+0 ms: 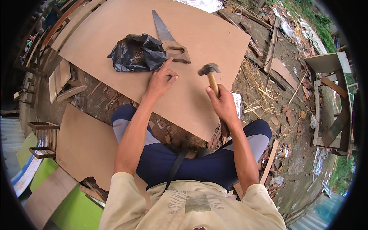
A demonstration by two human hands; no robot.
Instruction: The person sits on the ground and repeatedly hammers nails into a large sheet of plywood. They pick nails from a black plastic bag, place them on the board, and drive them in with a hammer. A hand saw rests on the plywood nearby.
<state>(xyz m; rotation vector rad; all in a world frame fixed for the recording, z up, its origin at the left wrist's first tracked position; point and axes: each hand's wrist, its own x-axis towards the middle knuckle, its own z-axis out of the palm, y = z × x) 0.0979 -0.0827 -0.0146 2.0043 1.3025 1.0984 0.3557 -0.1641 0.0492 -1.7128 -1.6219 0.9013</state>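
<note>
1. Your right hand (pixel 223 104) grips the hammer (pixel 211 78), fingers wrapped tight round its handle, raised over the board's (pixel 115 23) near edge.
2. Your left hand (pixel 161 79) pinches something too small to tell, probably a nail, index finger extended.
3. Beyond lie a black bag (pixel 137 53) and a handsaw (pixel 168 38).
4. This looks like nail-setting; the strike needs a light, square tap.

I am watching both bare forearms coming up from the lower edge and angling toward each other. The left hand (pixel 161 79) is lying palm down, index finger stretched forward and up, the other fingers curling under, thumb tucked to the right side; it is gripping nothing. The right hand (pixel 222 103) is making a fist, thumb pressing along the top, knuckles facing right, wrist running straight into the forearm. Both elbows are bending outward beside the knees, the person sitting cross-legged.
</note>
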